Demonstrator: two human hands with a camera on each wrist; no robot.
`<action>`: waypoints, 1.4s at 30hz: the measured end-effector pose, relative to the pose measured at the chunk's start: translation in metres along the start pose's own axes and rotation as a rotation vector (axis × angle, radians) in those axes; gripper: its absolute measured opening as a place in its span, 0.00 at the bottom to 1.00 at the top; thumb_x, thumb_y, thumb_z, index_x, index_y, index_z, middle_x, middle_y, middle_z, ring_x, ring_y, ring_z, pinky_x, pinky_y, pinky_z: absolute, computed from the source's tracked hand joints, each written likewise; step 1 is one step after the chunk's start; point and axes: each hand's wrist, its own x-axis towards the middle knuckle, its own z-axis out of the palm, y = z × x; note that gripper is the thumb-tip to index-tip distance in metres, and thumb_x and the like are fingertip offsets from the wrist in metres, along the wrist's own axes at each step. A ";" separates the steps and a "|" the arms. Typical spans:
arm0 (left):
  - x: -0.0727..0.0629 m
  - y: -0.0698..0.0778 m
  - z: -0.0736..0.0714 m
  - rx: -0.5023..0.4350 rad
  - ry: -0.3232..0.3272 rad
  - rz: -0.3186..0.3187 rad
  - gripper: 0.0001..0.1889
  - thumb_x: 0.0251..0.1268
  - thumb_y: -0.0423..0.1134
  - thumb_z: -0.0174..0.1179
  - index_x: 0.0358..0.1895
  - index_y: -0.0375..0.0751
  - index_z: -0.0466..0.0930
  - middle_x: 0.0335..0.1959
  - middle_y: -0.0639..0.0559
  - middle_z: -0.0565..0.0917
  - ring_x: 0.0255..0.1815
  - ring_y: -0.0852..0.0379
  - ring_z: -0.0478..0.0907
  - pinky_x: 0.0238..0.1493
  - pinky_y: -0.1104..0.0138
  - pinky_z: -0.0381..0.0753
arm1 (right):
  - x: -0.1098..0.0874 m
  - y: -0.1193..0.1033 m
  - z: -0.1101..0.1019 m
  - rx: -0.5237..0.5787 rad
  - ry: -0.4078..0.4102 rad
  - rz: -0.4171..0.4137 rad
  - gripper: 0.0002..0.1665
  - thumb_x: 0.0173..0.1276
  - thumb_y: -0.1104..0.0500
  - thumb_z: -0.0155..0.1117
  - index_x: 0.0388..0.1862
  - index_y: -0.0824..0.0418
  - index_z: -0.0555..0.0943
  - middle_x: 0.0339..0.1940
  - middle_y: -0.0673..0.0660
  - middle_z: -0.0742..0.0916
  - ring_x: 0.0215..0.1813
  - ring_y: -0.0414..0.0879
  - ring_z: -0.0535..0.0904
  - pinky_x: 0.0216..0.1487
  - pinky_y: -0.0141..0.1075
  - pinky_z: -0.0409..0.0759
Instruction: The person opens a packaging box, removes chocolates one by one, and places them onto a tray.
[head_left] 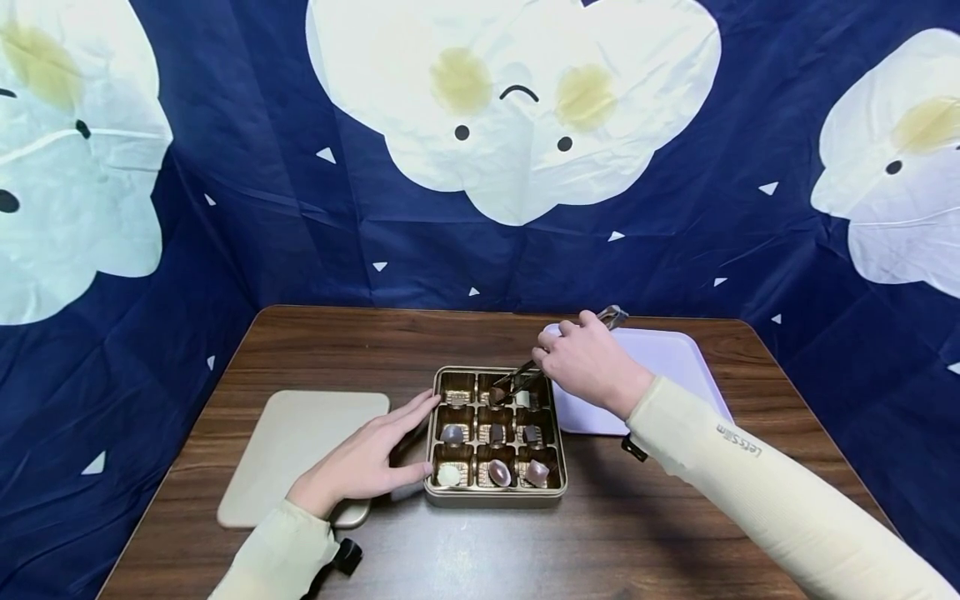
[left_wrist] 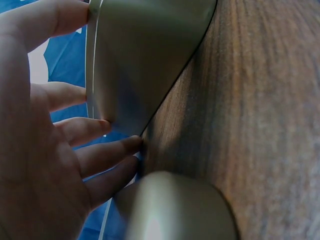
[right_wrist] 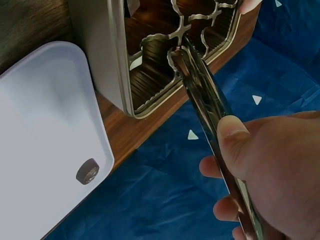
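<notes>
A gold-brown tin box (head_left: 495, 501) divided into compartments holds several chocolates, including a pink oval one (head_left: 499, 473) in the front row. My left hand (head_left: 363, 458) rests along the box's left side, fingers extended, with the thumb and fingertips touching the wall and rim. In my right hand (head_left: 588, 360), metal tongs (right_wrist: 202, 97) slant down into the box's back row. Their tips are at a brown chocolate (head_left: 496, 395) in the back middle compartment; I cannot tell whether they pinch it. In the right wrist view the divider hides the tong tips.
A pale lavender tray (head_left: 660, 358) lies right of the box, with a dark chocolate (right_wrist: 88, 171) near its corner. Left of the box is a flat beige lid (head_left: 300, 442), partly behind my left hand. A blue cloth (head_left: 315, 250) with white clouds hangs around the wooden table.
</notes>
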 end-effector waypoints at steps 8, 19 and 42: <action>0.000 0.000 0.000 -0.005 0.001 0.001 0.49 0.66 0.54 0.69 0.86 0.46 0.55 0.85 0.40 0.57 0.81 0.40 0.61 0.75 0.39 0.66 | -0.004 0.001 0.000 0.010 0.019 0.007 0.07 0.69 0.53 0.63 0.32 0.50 0.86 0.34 0.47 0.85 0.31 0.50 0.81 0.31 0.43 0.68; 0.000 -0.002 0.002 0.010 0.008 0.015 0.49 0.67 0.56 0.68 0.85 0.45 0.55 0.85 0.40 0.58 0.81 0.39 0.62 0.75 0.39 0.67 | -0.011 0.004 0.000 0.018 0.037 0.016 0.09 0.70 0.53 0.60 0.31 0.51 0.84 0.31 0.48 0.81 0.31 0.50 0.79 0.32 0.45 0.68; 0.000 -0.004 0.002 0.019 0.003 0.014 0.49 0.66 0.55 0.69 0.86 0.45 0.55 0.85 0.40 0.57 0.81 0.40 0.62 0.75 0.40 0.67 | -0.026 0.027 -0.018 0.041 0.076 0.108 0.05 0.71 0.55 0.63 0.35 0.55 0.81 0.30 0.50 0.79 0.29 0.50 0.74 0.31 0.42 0.67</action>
